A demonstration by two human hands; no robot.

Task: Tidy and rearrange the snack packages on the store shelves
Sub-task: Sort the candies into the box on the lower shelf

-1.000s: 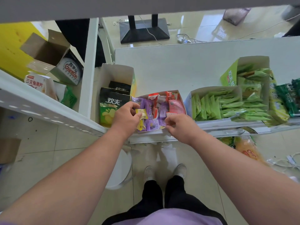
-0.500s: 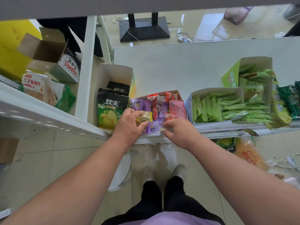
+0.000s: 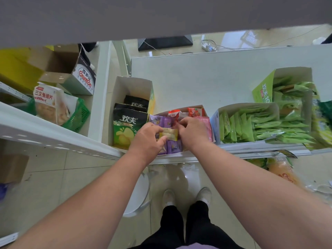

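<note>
A white display box (image 3: pixel 185 107) on the shelf holds mixed purple packets (image 3: pixel 173 146), red packets (image 3: pixel 195 112) and pink ones. My left hand (image 3: pixel 147 139) pinches a small pale yellow packet (image 3: pixel 169 134) above the purple ones. My right hand (image 3: pixel 193 133) reaches into the middle of the box with curled fingers among the packets; what it grips is hidden. Left of the box stands a carton of black-and-green chip bags (image 3: pixel 125 126). To the right are boxes of green packets (image 3: pixel 251 126).
The white shelf (image 3: pixel 206 79) has bare surface behind the boxes. A lower shelf rail (image 3: pixel 53 137) runs at left, with a green basket (image 3: pixel 79 115) and an open cardboard carton (image 3: pixel 71 72) beyond. My feet (image 3: pixel 186 196) stand on tile below.
My right hand has moved from the box's front edge up into its middle. My left hand still holds the yellow packet, now lifted toward the right hand.
</note>
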